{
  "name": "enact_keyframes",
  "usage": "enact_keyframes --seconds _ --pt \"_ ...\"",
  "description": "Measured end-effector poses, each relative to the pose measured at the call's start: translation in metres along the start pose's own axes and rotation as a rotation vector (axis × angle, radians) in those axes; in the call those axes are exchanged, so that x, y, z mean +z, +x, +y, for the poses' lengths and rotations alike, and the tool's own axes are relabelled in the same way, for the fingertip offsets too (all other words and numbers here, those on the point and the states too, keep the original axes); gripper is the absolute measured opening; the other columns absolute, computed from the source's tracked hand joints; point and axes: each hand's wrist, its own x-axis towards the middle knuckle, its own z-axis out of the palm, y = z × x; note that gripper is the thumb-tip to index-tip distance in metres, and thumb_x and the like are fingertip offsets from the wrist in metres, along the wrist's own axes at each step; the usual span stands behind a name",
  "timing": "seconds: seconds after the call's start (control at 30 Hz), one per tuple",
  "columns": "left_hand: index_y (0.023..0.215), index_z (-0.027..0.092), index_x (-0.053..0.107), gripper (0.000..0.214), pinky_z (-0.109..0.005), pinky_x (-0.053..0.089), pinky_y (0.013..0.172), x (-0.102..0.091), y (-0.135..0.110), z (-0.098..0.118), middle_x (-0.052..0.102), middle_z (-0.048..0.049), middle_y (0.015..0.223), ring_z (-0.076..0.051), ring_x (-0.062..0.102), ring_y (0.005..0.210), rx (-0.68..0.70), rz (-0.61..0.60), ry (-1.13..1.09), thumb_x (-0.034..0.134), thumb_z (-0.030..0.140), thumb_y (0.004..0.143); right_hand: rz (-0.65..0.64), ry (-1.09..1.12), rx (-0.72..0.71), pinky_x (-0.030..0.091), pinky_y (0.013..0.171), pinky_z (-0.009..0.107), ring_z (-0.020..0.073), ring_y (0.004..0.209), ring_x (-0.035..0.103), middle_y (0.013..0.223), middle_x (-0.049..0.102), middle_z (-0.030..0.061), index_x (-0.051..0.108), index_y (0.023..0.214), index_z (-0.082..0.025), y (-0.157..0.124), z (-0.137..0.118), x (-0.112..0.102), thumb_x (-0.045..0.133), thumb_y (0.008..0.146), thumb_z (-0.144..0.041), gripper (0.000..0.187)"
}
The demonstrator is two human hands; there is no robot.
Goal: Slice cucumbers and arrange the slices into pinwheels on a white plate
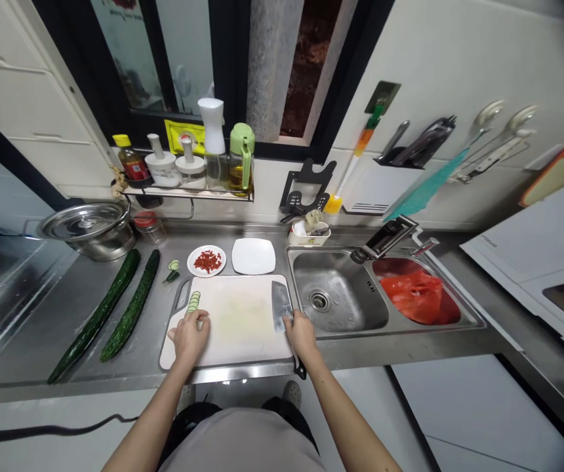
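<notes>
A row of thin, round, pale green cucumber slices [194, 300] is laid on the left side of the white, flat cutting board [242, 351]. The near end of the row is reached by the left hand [191, 335], its fingers bent and close together; whether a slice is pinched cannot be told. On the right side, the wide, gray metal knife with a black handle [281, 305] is touched by the right hand [302, 334], fingers curled narrow; a firm grip cannot be made out.
</notes>
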Motion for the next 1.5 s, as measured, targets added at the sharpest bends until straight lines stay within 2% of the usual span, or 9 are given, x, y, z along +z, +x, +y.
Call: enact_keyframes --seconds 0.17,0.43,0.57,0.7,0.9,1.03,1.13,1.33,1.5 --pt "0.097 0.025 0.066 0.022 -0.041 0.033 0.087 0.010 0.003 0.018 0.069 -0.0054 0.102 -0.025 0.058 0.100 0.014 -0.035 -0.058 0.051 0.028 0.081 -0.028 -0.085 0.006 0.043 0.075 0.028 0.0214 0.095 0.065 0.110 0.064 0.0159 0.054 0.112 -0.014 0.000 -0.006 -0.007 0.041 0.096 -0.036 0.031" --pt "0.096 0.025 0.067 0.022 -0.038 0.037 0.086 0.027 0.019 0.032 0.070 -0.0040 0.094 -0.023 0.061 0.093 -0.009 -0.032 -0.135 0.054 0.031 0.079 -0.068 -0.130 0.015 0.044 0.075 0.030 0.0230 0.097 0.065 0.109 0.064 0.0167 0.054 0.114 -0.015 0.002 -0.008 -0.009 0.041 0.096 -0.038 0.032" --pt "0.100 0.025 0.066 0.025 -0.036 0.039 0.085 0.035 0.032 0.041 0.070 -0.0025 0.093 -0.022 0.063 0.088 -0.040 -0.037 -0.176 0.054 0.033 0.079 -0.025 -0.137 0.018 0.044 0.075 0.031 0.0238 0.096 0.065 0.108 0.064 0.0150 0.054 0.116 -0.016 0.012 -0.007 -0.016 0.043 0.094 -0.042 0.036" --pt "0.113 0.023 0.062 0.036 -0.031 0.043 0.080 0.044 0.056 0.055 0.071 -0.0037 0.096 -0.020 0.064 0.086 -0.074 -0.052 -0.283 0.053 0.034 0.080 0.016 -0.093 -0.030 0.043 0.078 0.031 0.0232 0.099 0.063 0.113 0.062 0.0147 0.052 0.122 -0.018 0.041 -0.015 -0.033 0.039 0.095 -0.043 0.039" --pt "0.126 0.021 0.056 0.048 -0.030 0.042 0.090 0.057 0.101 0.083 0.071 -0.0050 0.104 -0.023 0.062 0.104 -0.114 -0.072 -0.352 0.054 0.034 0.080 0.056 -0.012 -0.047 0.041 0.085 0.029 0.0234 0.111 0.056 0.121 0.060 0.0156 0.053 0.124 -0.016 0.108 -0.045 -0.052 0.041 0.094 -0.039 0.039" --pt "0.128 0.019 0.055 0.051 -0.032 0.043 0.090 0.064 0.124 0.092 0.070 -0.0082 0.109 -0.025 0.062 0.106 -0.121 -0.101 -0.311 0.054 0.034 0.079 -0.027 0.097 0.019 0.041 0.087 0.031 0.0246 0.115 0.055 0.122 0.061 0.0149 0.054 0.125 -0.017 0.147 -0.058 -0.048 0.046 0.092 -0.038 0.040" --pt "0.128 0.018 0.055 0.052 -0.031 0.043 0.089 0.070 0.135 0.094 0.071 -0.0085 0.105 -0.024 0.062 0.105 -0.116 -0.119 -0.300 0.055 0.033 0.079 -0.038 0.136 0.044 0.041 0.088 0.032 0.0239 0.114 0.056 0.122 0.062 0.0141 0.056 0.123 -0.017 0.166 -0.062 -0.042 0.046 0.091 -0.036 0.039" --pt "0.119 0.018 0.062 0.043 -0.027 0.045 0.082 0.082 0.152 0.096 0.072 -0.0067 0.099 -0.021 0.065 0.098 -0.106 -0.146 -0.295 0.054 0.029 0.078 -0.040 0.207 0.093 0.038 0.095 0.038 0.0256 0.114 0.057 0.119 0.065 0.0113 0.061 0.117 -0.021 0.186 -0.068 -0.032 0.046 0.088 -0.029 0.033" --pt "0.107 0.019 0.068 0.034 -0.026 0.047 0.074 0.090 0.163 0.095 0.073 -0.0047 0.087 -0.018 0.067 0.082 -0.071 -0.142 -0.271 0.054 0.025 0.077 -0.032 0.274 0.102 0.036 0.096 0.038 0.0244 0.111 0.058 0.112 0.067 0.0096 0.065 0.106 -0.021 0.195 -0.069 -0.023 0.046 0.082 -0.016 0.031"
